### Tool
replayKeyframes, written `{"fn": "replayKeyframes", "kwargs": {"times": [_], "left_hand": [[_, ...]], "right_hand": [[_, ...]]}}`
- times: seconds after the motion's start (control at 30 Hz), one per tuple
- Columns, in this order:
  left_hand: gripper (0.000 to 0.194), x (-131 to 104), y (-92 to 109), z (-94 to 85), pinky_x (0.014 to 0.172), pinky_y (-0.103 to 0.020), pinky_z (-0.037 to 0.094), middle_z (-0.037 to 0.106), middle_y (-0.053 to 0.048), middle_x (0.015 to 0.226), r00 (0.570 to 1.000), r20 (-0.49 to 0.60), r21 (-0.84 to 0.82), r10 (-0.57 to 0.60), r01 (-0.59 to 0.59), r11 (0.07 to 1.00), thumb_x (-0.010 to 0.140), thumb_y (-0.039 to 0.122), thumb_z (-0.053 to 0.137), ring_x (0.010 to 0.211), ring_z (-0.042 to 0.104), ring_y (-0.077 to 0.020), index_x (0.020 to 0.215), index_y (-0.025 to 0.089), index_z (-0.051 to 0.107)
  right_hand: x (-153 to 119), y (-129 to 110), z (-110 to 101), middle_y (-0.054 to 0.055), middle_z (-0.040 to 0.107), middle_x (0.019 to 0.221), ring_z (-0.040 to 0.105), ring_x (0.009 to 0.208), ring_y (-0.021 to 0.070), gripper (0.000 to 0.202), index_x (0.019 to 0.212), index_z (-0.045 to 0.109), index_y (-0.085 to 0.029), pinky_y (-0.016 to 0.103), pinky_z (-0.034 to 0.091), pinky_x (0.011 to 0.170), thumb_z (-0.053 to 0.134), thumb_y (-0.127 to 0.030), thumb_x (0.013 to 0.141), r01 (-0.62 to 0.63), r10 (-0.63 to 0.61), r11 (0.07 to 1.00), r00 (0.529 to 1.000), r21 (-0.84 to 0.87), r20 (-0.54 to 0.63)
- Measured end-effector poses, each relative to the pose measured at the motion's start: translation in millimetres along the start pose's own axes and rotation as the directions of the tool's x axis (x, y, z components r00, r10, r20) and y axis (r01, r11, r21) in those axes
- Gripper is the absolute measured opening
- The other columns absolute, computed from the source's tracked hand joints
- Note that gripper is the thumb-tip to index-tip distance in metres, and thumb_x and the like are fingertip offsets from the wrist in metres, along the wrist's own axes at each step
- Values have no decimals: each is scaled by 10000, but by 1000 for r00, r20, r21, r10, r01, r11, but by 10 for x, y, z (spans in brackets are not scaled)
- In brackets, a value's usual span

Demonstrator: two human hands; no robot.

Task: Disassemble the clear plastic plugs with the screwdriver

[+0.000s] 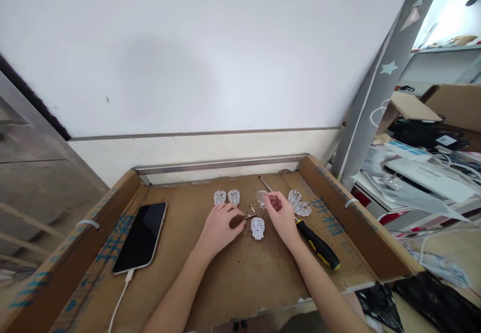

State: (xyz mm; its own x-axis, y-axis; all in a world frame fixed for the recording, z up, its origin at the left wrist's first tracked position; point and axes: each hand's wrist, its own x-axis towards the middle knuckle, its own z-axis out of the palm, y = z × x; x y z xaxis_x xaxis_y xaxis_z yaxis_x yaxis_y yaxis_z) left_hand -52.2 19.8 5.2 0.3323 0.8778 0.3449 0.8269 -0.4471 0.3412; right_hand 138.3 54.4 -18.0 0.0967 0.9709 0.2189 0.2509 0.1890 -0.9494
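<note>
My left hand (223,225) has its fingers bent round a small dark metal piece (249,217) that sticks out toward the right. Between my hands lies a white plug part (257,228), with small metal bits (252,208) just above it. The fingers of my right hand (277,209) are closed at the edge of a clear plastic piece (262,198). Two clear plug parts with pins (227,197) sit beyond my left hand. More clear plug parts (299,204) rest right of my right hand. A black and yellow screwdriver (318,244) lies beside my right forearm, its shaft partly hidden.
A phone (141,238) with a white cable lies at the left of the cardboard tray (225,293). Raised cardboard walls (347,213) border the tray. A white panel (210,62) stands behind it. Boxes and cables clutter a surface (424,173) at the right.
</note>
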Motion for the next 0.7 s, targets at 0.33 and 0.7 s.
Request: {"fn": "replayKeyframes", "kwargs": {"times": [0.33, 0.7], "left_hand": [[115, 14, 29, 1, 761, -316, 443, 669, 5, 837, 983, -183, -112, -30, 10, 994, 856, 267, 524, 818, 582, -175, 885, 235, 630], [103, 30, 130, 64, 753, -306, 450, 669, -7, 848, 914, -392, -42, 107, -134, 990, 852, 212, 542, 812, 582, -168, 932, 215, 607]], "right_hand": [[55, 89, 26, 24, 557, 837, 526, 678, 56, 320, 1013, 531, -107, 200, 475, 593, 479, -386, 865, -173, 147, 976, 971, 131, 188], [-7, 77, 79, -12, 524, 731, 460, 566, 16, 234, 913, 535, -94, 141, 416, 498, 511, -319, 855, -205, 128, 963, 918, 175, 375]]}}
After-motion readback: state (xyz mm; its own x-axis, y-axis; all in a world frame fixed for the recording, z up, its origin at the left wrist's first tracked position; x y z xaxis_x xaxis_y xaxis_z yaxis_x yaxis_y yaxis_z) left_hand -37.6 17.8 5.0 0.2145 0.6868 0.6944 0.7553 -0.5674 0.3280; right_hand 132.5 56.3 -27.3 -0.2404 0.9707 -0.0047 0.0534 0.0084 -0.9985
